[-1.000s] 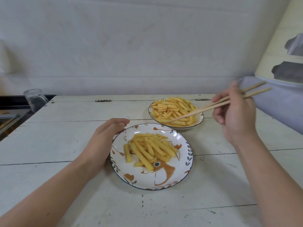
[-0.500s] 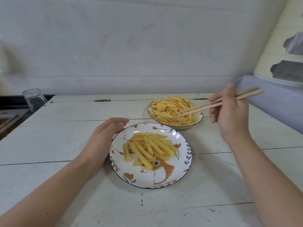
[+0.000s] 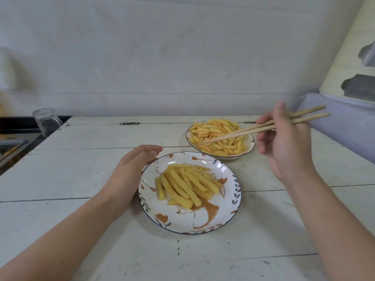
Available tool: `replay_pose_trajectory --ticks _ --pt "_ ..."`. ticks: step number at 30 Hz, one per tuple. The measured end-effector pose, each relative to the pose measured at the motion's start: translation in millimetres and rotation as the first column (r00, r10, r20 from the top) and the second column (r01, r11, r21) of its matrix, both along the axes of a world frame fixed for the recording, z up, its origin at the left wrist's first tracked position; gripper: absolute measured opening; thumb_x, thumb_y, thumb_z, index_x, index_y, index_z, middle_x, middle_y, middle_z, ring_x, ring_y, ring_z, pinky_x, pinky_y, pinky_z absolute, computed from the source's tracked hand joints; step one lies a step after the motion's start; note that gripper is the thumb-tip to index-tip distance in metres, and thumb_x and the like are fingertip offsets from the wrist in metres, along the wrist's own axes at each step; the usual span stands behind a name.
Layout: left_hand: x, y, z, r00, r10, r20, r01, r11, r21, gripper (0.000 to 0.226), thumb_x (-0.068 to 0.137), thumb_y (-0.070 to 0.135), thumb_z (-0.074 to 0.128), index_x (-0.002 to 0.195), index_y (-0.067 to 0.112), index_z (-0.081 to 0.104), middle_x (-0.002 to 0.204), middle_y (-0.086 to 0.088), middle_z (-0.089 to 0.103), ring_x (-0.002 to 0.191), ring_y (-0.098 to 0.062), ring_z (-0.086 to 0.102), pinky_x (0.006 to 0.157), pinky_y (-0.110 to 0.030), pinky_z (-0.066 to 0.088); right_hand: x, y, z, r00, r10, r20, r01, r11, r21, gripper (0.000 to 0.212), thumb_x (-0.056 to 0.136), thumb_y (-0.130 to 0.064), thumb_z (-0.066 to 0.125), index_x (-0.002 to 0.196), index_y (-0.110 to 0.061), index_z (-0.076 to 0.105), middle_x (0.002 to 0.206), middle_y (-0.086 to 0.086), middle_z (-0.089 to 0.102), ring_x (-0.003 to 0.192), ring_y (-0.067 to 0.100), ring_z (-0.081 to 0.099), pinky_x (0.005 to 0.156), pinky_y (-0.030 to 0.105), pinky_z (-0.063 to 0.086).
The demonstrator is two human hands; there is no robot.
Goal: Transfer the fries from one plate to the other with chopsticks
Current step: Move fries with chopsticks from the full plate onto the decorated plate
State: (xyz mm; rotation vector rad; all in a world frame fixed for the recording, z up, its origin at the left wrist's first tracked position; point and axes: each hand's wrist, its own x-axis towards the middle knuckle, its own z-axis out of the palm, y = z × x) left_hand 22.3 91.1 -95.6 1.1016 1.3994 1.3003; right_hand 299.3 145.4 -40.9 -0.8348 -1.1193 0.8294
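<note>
Yellow fries [image 3: 220, 138] fill the far plate [image 3: 251, 141] beneath chopsticks [image 3: 253, 131] gripped by the right hand [image 3: 284, 147]; the left hand [image 3: 129, 171], fingers relaxed, touches the near plate [image 3: 233, 207].

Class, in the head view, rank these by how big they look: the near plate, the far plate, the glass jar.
1. Near plate, though it is closest to the camera.
2. Far plate.
3. Glass jar.

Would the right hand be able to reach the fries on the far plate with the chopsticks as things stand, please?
Probably yes. The right hand holds the chopsticks, whose tips already lie over the fries on the far plate, and nothing stands between them.
</note>
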Motion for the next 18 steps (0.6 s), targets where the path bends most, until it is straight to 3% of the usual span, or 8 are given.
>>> replay_pose_trajectory --ticks 3,5,10,13,18 --pt "0 -1 1 1.000 0.003 -0.004 -0.003 1.000 -0.001 0.032 0.078 0.041 0.059 0.101 0.037 0.082 0.118 -0.001 0.076 0.116 -0.022 0.071 0.109 -0.053 0.054 9 6 -6 0.975 -0.153 0.160 0.145 0.987 0.062 0.041 0.108 -0.032 0.045 0.075 -0.012 0.061 0.056 0.007 0.048 0.040 0.012 0.043 0.039 0.021 0.034" --pt "1 -1 1 1.000 -0.001 -0.002 0.001 1.000 -0.002 0.033 0.078 0.041 0.059 0.101 0.037 0.082 0.119 -0.001 0.076 0.117 -0.022 0.070 0.109 -0.054 0.053 10 9 -10 0.967 -0.156 0.199 0.146 0.987 0.062 0.041 0.108 -0.032 0.044 0.079 -0.008 0.062 0.060 0.011 0.046 0.043 0.009 0.044 0.040 0.021 0.035" --pt "0 0 0 1.000 0.004 -0.005 -0.004 1.000 0.007 0.028 0.083 0.040 0.060 0.102 0.037 0.082 0.120 -0.001 0.076 0.119 -0.022 0.070 0.109 -0.054 0.053 4 10 -13 0.971 -0.161 0.175 0.153 0.986 0.060 0.044 0.107 -0.033 0.046 0.076 -0.006 0.063 0.057 0.014 0.045 0.041 0.012 0.042 0.039 0.021 0.034" --pt "-2 2 -4 1.000 0.003 -0.016 -0.003 1.000 0.012 0.026 0.103 0.028 0.057 0.102 0.037 0.082 0.119 -0.003 0.076 0.116 -0.025 0.071 0.108 -0.056 0.054 -2 9 -13 0.953 -0.267 0.141 0.254 0.962 0.101 0.044 0.105 -0.037 0.049 0.069 -0.017 0.061 0.049 0.005 0.047 0.037 0.017 0.044 0.041 0.026 0.038" --pt "-2 2 -4 1.000 0.014 -0.021 -0.014 1.000 0.005 0.032 0.106 0.024 0.053 0.102 0.037 0.082 0.116 -0.003 0.077 0.111 -0.022 0.073 0.106 -0.054 0.055 -17 16 -18 0.941 -0.264 0.214 0.255 0.965 0.066 0.046 0.103 -0.047 0.048 0.065 -0.025 0.060 0.044 0.001 0.051 0.038 0.025 0.054 0.049 0.032 0.044"
